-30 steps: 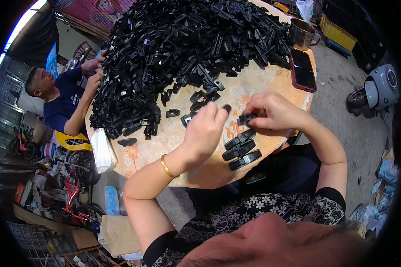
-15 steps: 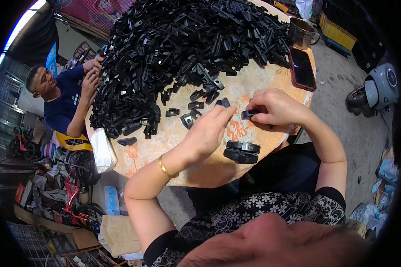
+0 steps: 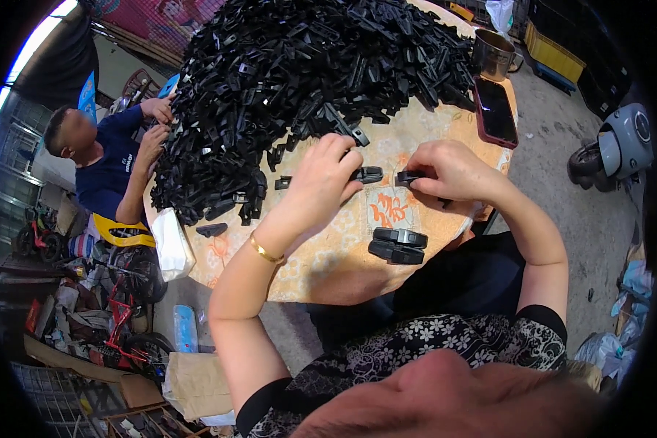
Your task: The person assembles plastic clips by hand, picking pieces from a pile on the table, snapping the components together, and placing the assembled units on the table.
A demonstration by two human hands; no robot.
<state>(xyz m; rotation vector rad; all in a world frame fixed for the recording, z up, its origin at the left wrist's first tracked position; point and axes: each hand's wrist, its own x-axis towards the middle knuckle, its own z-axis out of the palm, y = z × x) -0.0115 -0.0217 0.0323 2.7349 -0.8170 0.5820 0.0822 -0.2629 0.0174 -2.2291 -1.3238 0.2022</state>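
My left hand (image 3: 324, 172) is over the near edge of the heap, fingers curled and thumb below. A long black plastic piece (image 3: 369, 174) sticks out between finger and thumb; the hand hides its other end. To the right, my right hand (image 3: 445, 171) pinches a smaller black plastic piece (image 3: 407, 177) between thumb and fingers, just above the cloth. The two pieces are a short gap apart. Nearer me, two glossy black pieces (image 3: 397, 247) lie side by side on the patterned orange tablecloth (image 3: 321, 270).
A large heap of black plastic pieces (image 3: 306, 66) covers the far table. Along the right edge are a phone (image 3: 496, 111) and a metal pot (image 3: 493, 55). A white packet (image 3: 171, 244) lies at left, where another person (image 3: 109, 157) has both hands at the heap.
My left hand has moved left and back from my right hand, over the loose pieces by the heap. The right hand stays almost in place with its piece.
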